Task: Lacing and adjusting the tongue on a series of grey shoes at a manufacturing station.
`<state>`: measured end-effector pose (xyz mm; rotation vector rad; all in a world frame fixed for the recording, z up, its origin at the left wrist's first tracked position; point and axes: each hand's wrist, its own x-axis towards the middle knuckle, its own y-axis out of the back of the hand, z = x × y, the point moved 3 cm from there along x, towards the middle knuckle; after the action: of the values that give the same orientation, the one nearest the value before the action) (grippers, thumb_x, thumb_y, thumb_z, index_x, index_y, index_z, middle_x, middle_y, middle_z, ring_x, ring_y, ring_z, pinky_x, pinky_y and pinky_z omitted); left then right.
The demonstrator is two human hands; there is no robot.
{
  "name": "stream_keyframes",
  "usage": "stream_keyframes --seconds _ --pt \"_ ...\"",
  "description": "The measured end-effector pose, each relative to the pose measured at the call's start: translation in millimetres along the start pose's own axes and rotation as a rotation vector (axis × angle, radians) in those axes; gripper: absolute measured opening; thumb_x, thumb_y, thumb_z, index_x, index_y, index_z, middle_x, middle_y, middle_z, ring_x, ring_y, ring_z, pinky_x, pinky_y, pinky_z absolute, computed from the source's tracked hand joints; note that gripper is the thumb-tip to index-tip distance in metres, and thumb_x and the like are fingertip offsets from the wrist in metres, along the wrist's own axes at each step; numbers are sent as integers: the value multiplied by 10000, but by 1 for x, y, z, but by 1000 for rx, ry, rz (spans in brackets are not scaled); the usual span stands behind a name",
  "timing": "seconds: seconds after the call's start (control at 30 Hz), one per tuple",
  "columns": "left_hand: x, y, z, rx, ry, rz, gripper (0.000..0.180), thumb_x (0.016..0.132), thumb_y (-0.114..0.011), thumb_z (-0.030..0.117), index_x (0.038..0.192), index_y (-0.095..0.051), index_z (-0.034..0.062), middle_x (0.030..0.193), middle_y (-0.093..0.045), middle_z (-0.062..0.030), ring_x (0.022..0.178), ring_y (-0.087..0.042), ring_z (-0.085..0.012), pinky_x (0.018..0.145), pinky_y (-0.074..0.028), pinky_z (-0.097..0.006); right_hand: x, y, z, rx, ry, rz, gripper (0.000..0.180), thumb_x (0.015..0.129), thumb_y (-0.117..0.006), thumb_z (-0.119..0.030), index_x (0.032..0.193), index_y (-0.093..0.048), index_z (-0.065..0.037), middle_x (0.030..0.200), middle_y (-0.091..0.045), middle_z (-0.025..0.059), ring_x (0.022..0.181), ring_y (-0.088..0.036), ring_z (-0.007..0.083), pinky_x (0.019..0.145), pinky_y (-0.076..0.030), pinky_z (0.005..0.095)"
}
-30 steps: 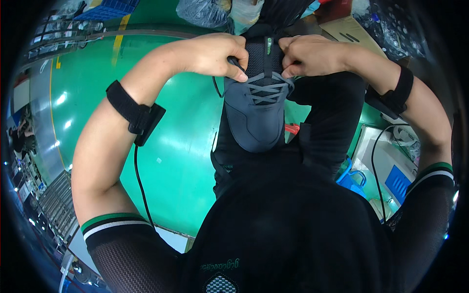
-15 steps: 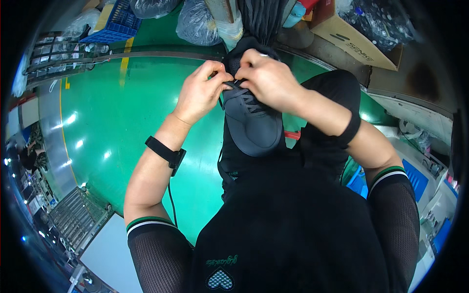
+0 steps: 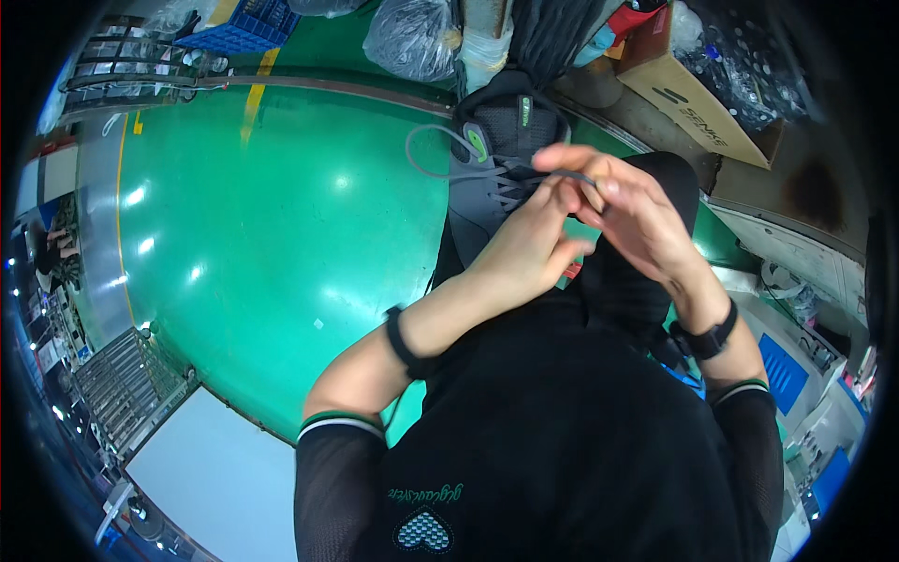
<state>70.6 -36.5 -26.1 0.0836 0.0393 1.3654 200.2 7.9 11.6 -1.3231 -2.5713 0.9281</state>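
Note:
A dark grey sneaker [image 3: 487,159] with green accents rests on my raised knee, toe pointing toward me. Its grey shoelace [image 3: 440,155] forms a loop sticking out to the left of the tongue. My left hand [image 3: 529,248] and my right hand [image 3: 637,220] meet over the laces, fingers pinching the lace strands. Both wrists carry black bands. My black trousers and black shirt fill the lower part of the view.
A shiny green floor [image 3: 281,244] spreads to the left. Clear plastic bags [image 3: 412,37], a blue crate [image 3: 248,23] and a cardboard box [image 3: 693,94] stand beyond the shoe. A metal rack [image 3: 126,389] sits at the lower left, blue-and-white equipment [image 3: 787,365] at the right.
My hands have crossed over the shoe and pulled the lace out into a loop on the left. The view has tilted, showing more of the shoe's tongue and collar.

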Motion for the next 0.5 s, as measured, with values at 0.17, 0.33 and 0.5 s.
stream_keyframes --seconds 0.17,0.33,0.5 --pt "20 74 -2 -353 124 175 201 971 -517 179 1017 -637 25 728 -595 5 600 -534 -49 510 -392 -207 -41 143 -14 316 14 507 197 984 -488 -180 917 -554 -7 1021 -615 132 681 -465 98 584 -435 238" --pt "-19 227 -65 422 384 678 308 1003 -472 327 1108 -579 58 640 -498 18 553 -448 -87 512 -343 -246 -55 147 -12 -176 246 897 262 968 -525 -126 1183 -503 22 1033 -642 166 791 -631 158 701 -523 235" --pt "30 119 -28 1323 -468 315 195 951 -574 216 1090 -609 83 822 -667 -92 686 -601 -310 655 -480 -409 16 71 32 -503 36 491 100 921 -586 -62 987 -617 6 797 -652 46 694 -619 89 557 -504 232"
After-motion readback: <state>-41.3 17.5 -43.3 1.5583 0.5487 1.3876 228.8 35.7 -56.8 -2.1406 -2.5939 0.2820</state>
